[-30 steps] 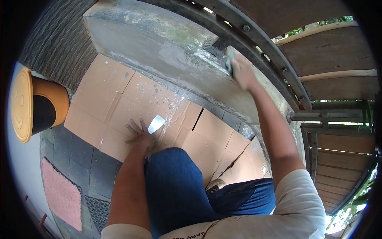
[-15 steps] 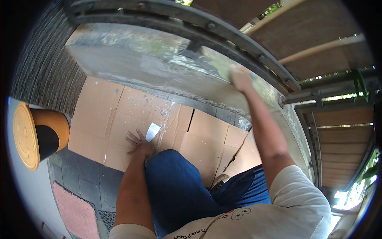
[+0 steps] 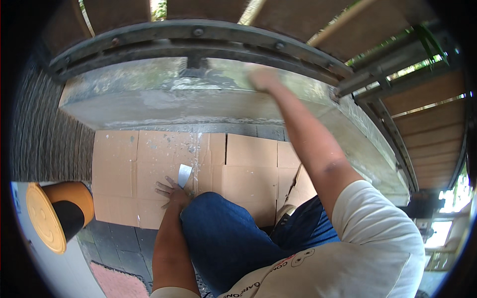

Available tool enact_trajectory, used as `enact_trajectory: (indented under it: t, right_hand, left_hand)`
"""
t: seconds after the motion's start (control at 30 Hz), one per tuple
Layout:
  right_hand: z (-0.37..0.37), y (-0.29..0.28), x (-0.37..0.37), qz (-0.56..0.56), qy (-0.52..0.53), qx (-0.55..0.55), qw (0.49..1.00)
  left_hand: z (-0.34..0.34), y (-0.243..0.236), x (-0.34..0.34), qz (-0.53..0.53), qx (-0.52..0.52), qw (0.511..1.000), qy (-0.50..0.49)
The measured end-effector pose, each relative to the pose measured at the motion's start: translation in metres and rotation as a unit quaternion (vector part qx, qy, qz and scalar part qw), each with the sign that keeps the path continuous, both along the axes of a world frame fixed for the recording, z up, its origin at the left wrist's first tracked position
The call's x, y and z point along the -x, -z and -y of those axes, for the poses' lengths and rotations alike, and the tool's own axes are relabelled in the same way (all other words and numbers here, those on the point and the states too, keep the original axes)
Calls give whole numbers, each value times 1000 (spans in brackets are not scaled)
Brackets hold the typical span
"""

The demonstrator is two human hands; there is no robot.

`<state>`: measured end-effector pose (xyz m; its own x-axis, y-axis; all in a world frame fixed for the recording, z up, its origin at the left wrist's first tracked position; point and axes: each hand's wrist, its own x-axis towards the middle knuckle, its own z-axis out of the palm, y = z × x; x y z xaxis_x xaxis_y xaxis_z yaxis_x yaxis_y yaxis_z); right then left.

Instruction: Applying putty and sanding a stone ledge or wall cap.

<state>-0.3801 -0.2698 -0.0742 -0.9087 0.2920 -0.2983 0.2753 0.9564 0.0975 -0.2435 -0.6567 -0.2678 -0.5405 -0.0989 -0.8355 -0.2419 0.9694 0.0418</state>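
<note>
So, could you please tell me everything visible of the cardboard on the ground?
The cardboard is brown, flattened and creased, lying over dark grey tiles beside the low concrete wall. It shows fold lines, a narrow dark slit and a ragged gap toward the right. Pale flecks and grey bits dot mainly its upper middle. The jeans hide part of its near edge. The spread left hand rests on it, a silvery blade alongside.

Silver blade [image 3: 185, 174] on brown cardboard [image 3: 210, 171]

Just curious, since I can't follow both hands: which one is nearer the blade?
Left. The left hand lies spread on the cardboard, close beside the blade; the right hand, blurred, is farther off, at the top of the low wall.
</note>
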Motion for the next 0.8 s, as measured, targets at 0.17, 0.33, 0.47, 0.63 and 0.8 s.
enact_trajectory:
  t: [0.17, 0.33, 0.47, 0.63, 0.8]
  right_hand:
    - [63, 35, -68, -281, -68, 26, 957]
    - [-132, 9, -138, -214, 80, -1, 974]
    - [-44, 19, -110, -163, 147, -39, 975]
    - [-52, 18, -134, -240, 33, 94, 966]
    - [-105, 24, -151, -178, 202, -35, 963]
  left_hand:
    - [38, 23, -8, -18, -12, 1000, -3]
    - [10, 10, -4, -38, -65, 997, -9]
    - [8, 0, -4, -27, -49, 998, 26]
    - [50, 58, -6, -91, -1, 992, 83]
    - [9, 23, -9, -43, -29, 997, 52]
